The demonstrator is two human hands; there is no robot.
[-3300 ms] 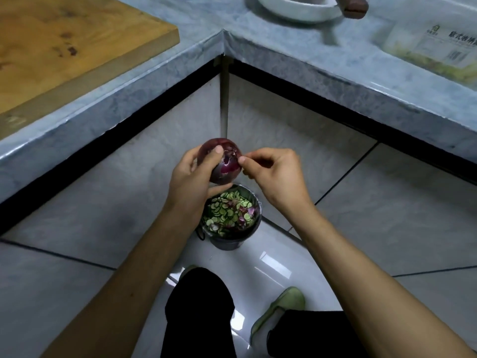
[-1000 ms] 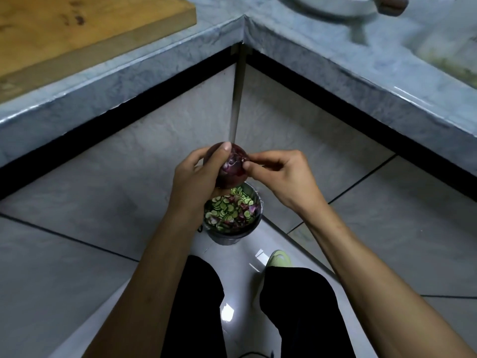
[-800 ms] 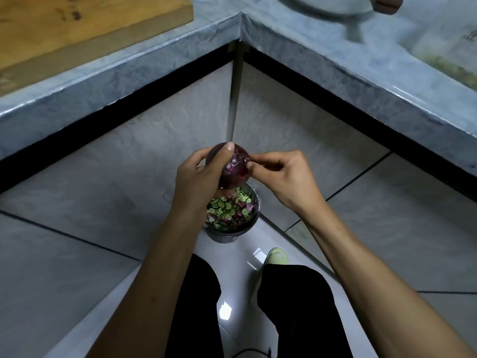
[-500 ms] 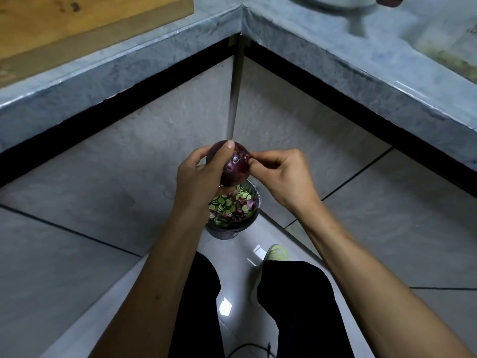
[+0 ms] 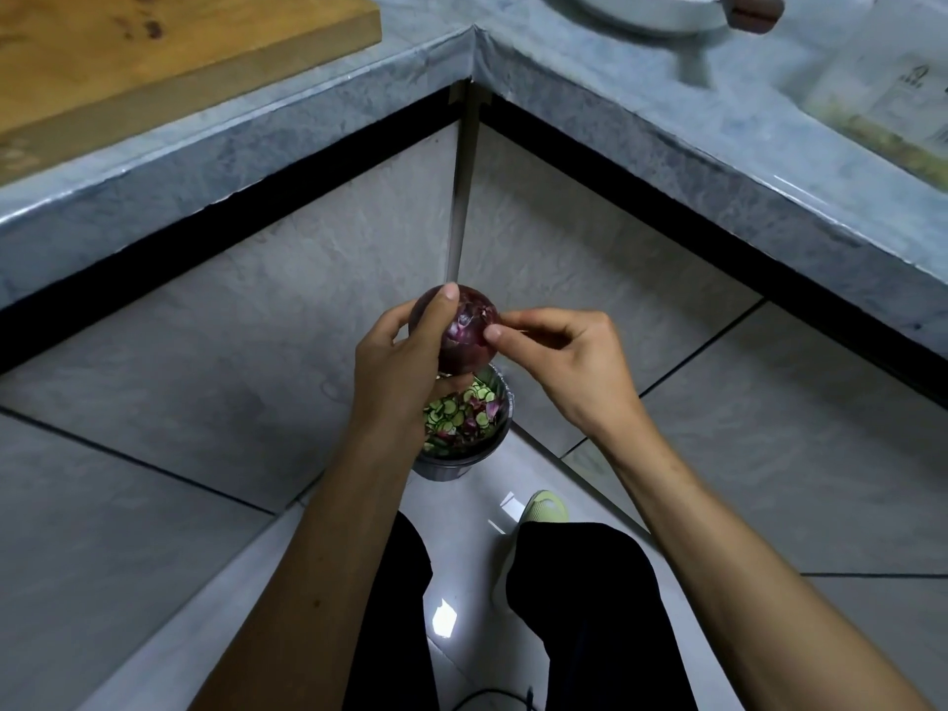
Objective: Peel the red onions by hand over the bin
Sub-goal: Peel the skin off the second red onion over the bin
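Note:
My left hand [image 5: 405,366] grips a dark red onion [image 5: 464,333] from the left, thumb lying over its top. My right hand [image 5: 559,361] pinches a flap of loose skin at the onion's right side with thumb and forefinger. Straight below the onion stands a small round bin [image 5: 500,443] on the floor, holding green slices and purple peel scraps. My left hand hides part of the bin.
A grey marble counter [image 5: 641,94] wraps the corner above. A wooden cutting board [image 5: 154,59] lies at its left, a white bowl [image 5: 651,7] and a plastic packet [image 5: 882,105] at its right. My legs and a green slipper [image 5: 544,508] are below the bin.
The onion stays in my left hand over the bin. My right fingers have shifted slightly along the onion's right side, still picking at the skin. The view has tilted a little.

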